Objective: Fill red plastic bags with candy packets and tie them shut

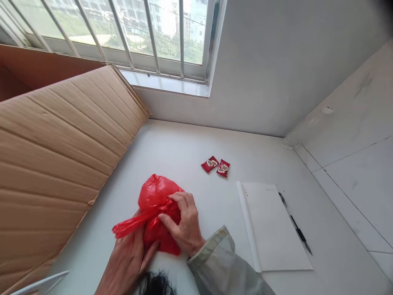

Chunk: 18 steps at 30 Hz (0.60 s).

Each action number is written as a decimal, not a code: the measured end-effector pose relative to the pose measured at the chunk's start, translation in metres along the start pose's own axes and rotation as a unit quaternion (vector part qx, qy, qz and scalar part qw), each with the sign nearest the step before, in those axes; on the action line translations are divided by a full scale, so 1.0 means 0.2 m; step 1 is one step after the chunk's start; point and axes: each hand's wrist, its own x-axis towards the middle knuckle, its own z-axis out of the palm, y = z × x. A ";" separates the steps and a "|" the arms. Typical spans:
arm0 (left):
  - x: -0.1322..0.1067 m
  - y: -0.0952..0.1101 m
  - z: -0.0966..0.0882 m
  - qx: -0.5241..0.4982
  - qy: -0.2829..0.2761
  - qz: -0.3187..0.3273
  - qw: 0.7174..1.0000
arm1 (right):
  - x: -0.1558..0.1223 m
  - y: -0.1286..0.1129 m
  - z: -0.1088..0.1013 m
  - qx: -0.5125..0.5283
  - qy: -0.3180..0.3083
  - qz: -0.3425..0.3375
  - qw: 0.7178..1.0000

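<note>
A red plastic bag [159, 190], full and gathered in a twist or knot near its middle, sits on the white tabletop. One loose end of it sticks out to the left. My left hand [130, 254] cups the bag's lower left side, its thumb along the near edge and its other fingers mostly hidden under the loose end. From the right, my right hand [186, 223] grips the bag, thumb and fingertips pressed close to the gathered part. Whatever is inside the bag cannot be seen.
A large cardboard box [61, 139] stands open at the left. Two small red packets [216, 165] lie beyond the bag. To the right are a white notepad [276, 229] and a black pen [301, 234]. A barred window [138, 37] and wall close off the back.
</note>
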 end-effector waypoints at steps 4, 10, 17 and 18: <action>0.03 0.07 -0.05 0.017 0.005 0.020 1.000 | -0.02 0.01 -0.02 -0.008 -0.005 -0.003 1.000; 0.00 0.09 -0.05 0.007 0.020 0.013 1.000 | -0.02 0.04 -0.06 -0.023 -0.071 -0.055 0.996; -0.01 0.10 -0.05 -0.025 0.019 0.012 0.999 | -0.06 0.08 -0.08 -0.070 -0.099 -0.066 0.990; -0.02 0.11 -0.05 -0.029 0.021 0.012 0.999 | -0.06 0.07 -0.08 -0.078 -0.093 -0.064 0.991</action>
